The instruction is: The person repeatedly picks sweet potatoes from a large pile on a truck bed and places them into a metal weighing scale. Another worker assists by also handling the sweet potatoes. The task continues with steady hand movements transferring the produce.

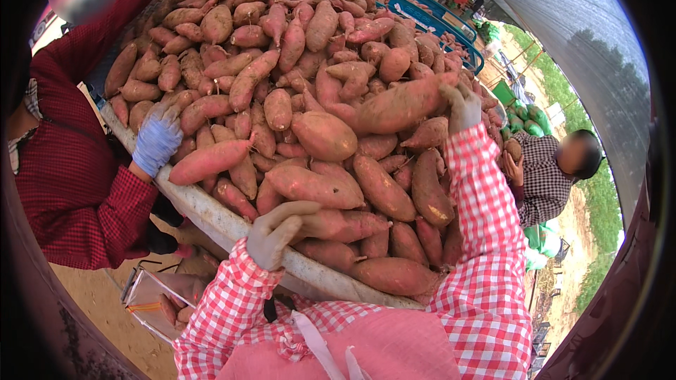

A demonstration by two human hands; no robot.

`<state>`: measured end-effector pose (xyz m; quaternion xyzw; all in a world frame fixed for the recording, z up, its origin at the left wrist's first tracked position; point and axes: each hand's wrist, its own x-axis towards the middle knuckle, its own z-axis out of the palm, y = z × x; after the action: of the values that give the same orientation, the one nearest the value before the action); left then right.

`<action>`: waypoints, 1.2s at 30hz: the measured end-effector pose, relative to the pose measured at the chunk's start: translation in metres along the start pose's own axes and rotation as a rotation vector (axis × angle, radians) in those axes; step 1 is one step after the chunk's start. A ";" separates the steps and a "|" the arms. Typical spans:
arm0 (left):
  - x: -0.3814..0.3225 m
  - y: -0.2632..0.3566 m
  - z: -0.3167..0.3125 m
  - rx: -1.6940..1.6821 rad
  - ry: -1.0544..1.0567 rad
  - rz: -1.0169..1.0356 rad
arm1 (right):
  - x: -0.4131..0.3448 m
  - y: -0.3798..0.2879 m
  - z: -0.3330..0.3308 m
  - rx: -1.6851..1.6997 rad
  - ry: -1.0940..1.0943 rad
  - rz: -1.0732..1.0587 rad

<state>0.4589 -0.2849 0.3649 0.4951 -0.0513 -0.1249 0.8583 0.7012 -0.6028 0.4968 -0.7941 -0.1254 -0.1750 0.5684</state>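
A large heap of red-skinned sweet potatoes (324,136) fills the trough before me. My left hand (275,232), in a pale glove, rests with bent fingers on a sweet potato (343,224) at the near edge; whether it grips it is unclear. On the right, my right hand (463,104), gloved too, has its fingers on the end of a long, thick sweet potato (398,105) lying aslant on the heap.
A pale padded rim (203,219) borders the heap. At left, a co-worker's blue-gloved hand (157,140) touches the potatoes. Another co-worker (544,174) holds a potato at right. An open bag in a frame (156,295) stands lower left. Blue metal rails (422,24) lie beyond.
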 end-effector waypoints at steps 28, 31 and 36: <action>0.039 -0.020 0.055 -0.834 -0.054 0.229 | -0.227 -0.052 0.014 0.119 -0.535 0.551; 0.035 -0.027 0.059 -0.856 -0.029 0.287 | -0.242 -0.049 0.020 -0.373 -0.578 -0.087; 0.032 -0.031 0.058 -0.765 -0.045 0.289 | -0.251 -0.046 0.023 -0.372 -0.593 -0.098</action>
<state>0.4725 -0.3566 0.3658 0.1252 -0.0887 -0.0240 0.9879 0.4581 -0.5662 0.4234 -0.8934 -0.2889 0.0162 0.3437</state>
